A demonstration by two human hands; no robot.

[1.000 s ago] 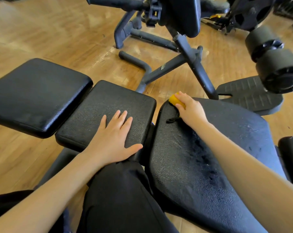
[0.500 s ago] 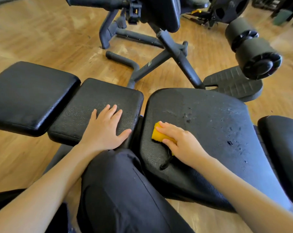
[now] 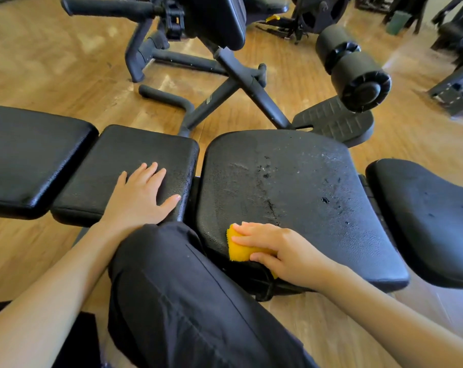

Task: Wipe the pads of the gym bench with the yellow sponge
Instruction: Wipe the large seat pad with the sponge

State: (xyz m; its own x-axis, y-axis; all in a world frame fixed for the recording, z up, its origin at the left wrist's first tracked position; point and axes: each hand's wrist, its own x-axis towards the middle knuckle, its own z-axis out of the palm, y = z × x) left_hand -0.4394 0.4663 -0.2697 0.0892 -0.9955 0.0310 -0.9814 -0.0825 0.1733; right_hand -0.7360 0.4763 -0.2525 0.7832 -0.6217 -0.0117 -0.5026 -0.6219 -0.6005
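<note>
Wooden gym floor (image 3: 52, 62), black bench pads. My left hand (image 3: 140, 200) lies flat, fingers spread, on the middle pad (image 3: 134, 152). My right hand (image 3: 280, 248) presses the yellow sponge (image 3: 238, 248) at the wet seat pad's (image 3: 291, 181) near-left edge, fingers curled over it.

Head view: one wide-angle camera, worn on the head, facing forward and down.
We look from close above onto our own hands; the left hand (image 3: 142, 200) lies flat, bench pads beyond its fingertips, and the right hand (image 3: 280, 251) sits near the lower edge, wooden floor stretching past its fingers. No second view overlaps.
</note>
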